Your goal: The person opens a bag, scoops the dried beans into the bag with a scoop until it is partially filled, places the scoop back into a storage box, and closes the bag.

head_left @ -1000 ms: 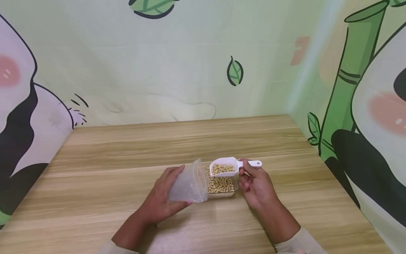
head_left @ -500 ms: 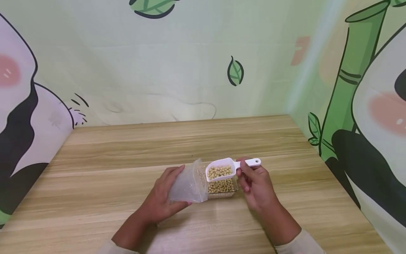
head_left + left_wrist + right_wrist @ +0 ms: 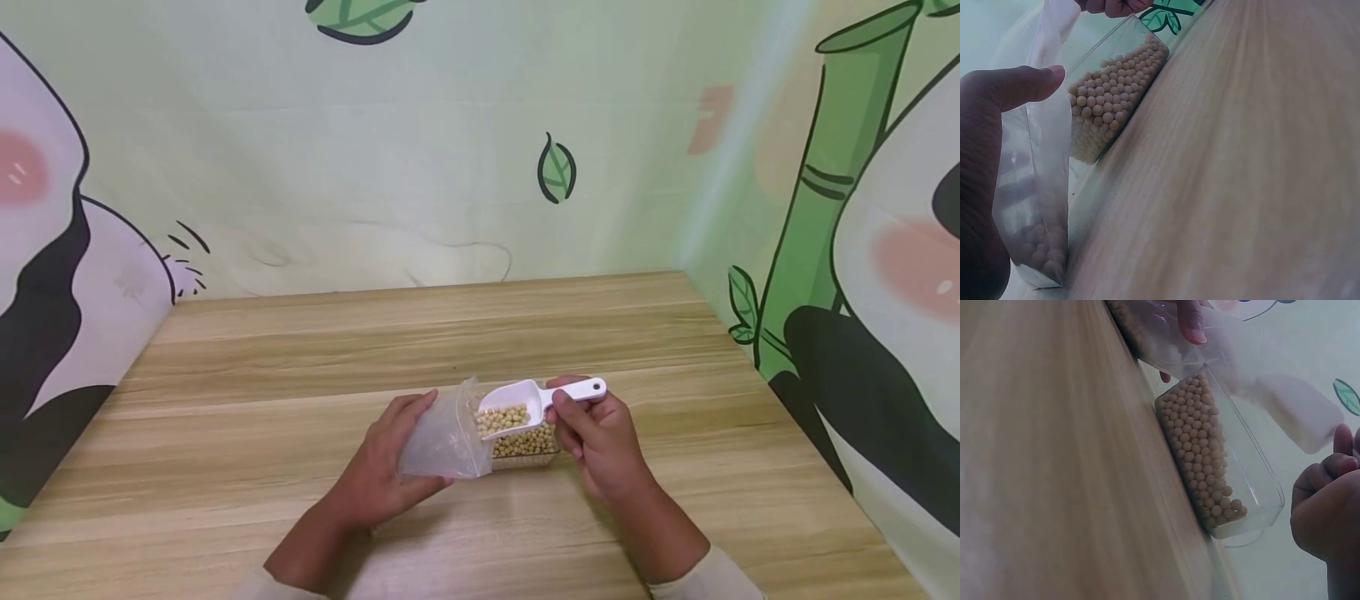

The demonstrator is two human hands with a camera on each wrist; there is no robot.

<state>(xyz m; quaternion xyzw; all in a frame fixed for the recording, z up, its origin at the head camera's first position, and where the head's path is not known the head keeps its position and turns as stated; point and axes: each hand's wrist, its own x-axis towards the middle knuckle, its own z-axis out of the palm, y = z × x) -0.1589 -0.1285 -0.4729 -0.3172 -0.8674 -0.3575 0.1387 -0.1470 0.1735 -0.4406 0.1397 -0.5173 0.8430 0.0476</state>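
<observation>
My left hand (image 3: 386, 471) holds a clear plastic zip bag (image 3: 447, 437) from the side, fingers and thumb spread round it, its mouth facing right. Some soybeans (image 3: 1044, 250) lie at the bag's bottom in the left wrist view. In my right hand (image 3: 611, 446) is the handle of a white scoop (image 3: 528, 396), tilted down to the left and loaded with soybeans. The scoop's lip reaches into the bag's mouth. Below it, a clear rectangular container (image 3: 1254, 481) partly filled with soybeans stands on the table, close against the bag.
The wood-grain table (image 3: 315, 350) extends around both hands. A pale green wall covering (image 3: 420, 167) with cartoon pandas and bamboo rises behind it and at both sides.
My right hand has moved the scoop left and tipped it downward, from above the container into the bag's mouth. My left hand and the bag have hardly moved.
</observation>
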